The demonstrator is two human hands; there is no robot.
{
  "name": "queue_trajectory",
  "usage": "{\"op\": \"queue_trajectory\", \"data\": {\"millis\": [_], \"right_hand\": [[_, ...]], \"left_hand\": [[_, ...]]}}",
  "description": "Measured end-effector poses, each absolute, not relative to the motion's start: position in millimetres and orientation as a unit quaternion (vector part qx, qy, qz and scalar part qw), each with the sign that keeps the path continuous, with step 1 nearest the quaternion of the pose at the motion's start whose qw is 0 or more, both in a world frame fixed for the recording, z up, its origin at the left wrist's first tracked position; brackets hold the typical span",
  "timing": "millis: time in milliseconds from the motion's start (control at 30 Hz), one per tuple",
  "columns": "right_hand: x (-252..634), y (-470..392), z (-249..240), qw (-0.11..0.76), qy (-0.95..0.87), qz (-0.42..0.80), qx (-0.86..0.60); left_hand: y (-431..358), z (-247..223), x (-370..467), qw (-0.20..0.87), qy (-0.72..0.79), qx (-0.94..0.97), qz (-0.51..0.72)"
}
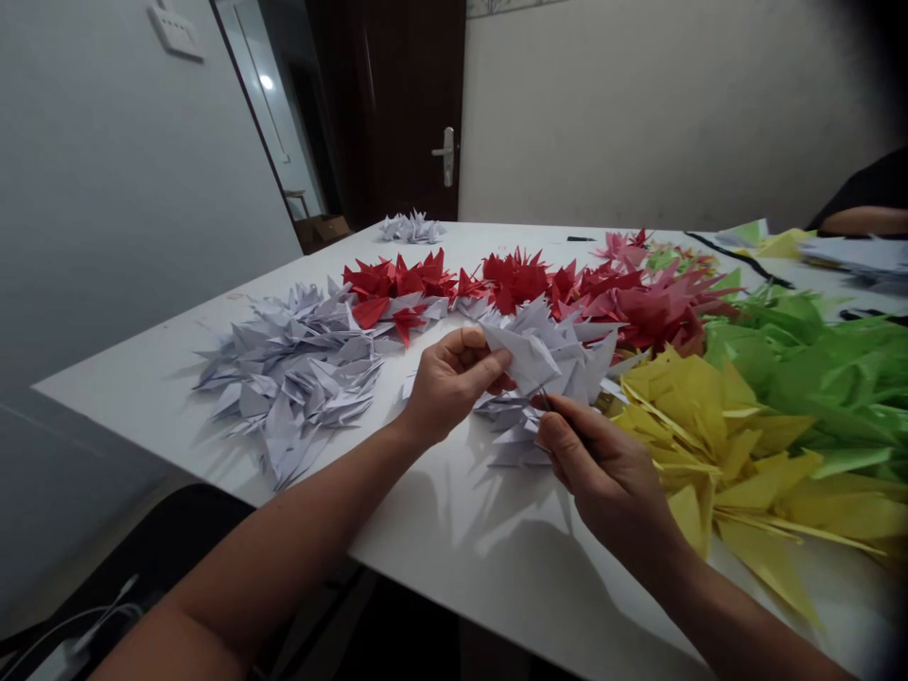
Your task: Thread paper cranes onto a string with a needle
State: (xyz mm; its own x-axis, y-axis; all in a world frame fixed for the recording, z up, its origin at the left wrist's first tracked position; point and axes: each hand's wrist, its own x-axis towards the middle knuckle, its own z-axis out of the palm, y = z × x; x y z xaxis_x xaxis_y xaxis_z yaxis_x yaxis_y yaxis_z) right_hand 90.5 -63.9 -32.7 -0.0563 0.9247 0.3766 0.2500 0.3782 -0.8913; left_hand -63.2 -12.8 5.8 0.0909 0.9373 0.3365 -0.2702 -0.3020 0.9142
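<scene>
My left hand [461, 374] is closed, pinching a white folded paper piece [523, 357] between thumb and fingers. A slim dark metal tool [545, 397] is gripped in my right hand [596, 449], its tip touching the lower edge of that paper. Most of the tool is hidden by my fingers, so its exact kind does not show. Right behind both hands lies a heap of white folded papers [578, 355], with pointed ends like origami cranes. Another white heap [294, 364] spreads to the left of my left hand.
Red folded papers [511, 279] run behind the white heaps. Yellow ones [709, 426] and green ones [815, 369] crowd the right side. A small white pile [411, 227] stands at the table's [234, 293] far edge. Someone's arm [865, 219] rests at the far right.
</scene>
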Motion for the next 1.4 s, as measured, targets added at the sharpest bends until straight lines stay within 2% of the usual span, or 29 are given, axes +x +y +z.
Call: {"op": "queue_trajectory", "data": {"millis": [767,867,1033,1233,1400], "right_hand": [[94.1,-57.5,-33.5,0.517,-0.651,0.287,-0.476],[92.7,-58.7,-33.9,0.513,-0.659,0.272,-0.479],[91.7,-62.6,-31.5,0.521,-0.682,0.219,-0.464],[93.8,-63.6,-26.4,0.523,-0.713,0.159,-0.439],[94.0,-61.1,-26.0,0.522,-0.72,0.141,-0.436]], "left_hand": [[-11.3,1.6,-63.7,0.496,0.291,0.57,0.587],[-8.8,-3.0,-64.3,0.443,0.283,0.591,0.612],[-6.4,-7.2,-69.8,0.254,0.311,0.659,0.636],[-4.1,-12.1,-73.9,0.236,0.274,0.714,0.6],[-6.4,-11.2,-73.8,0.159,0.249,0.772,0.563]]}}
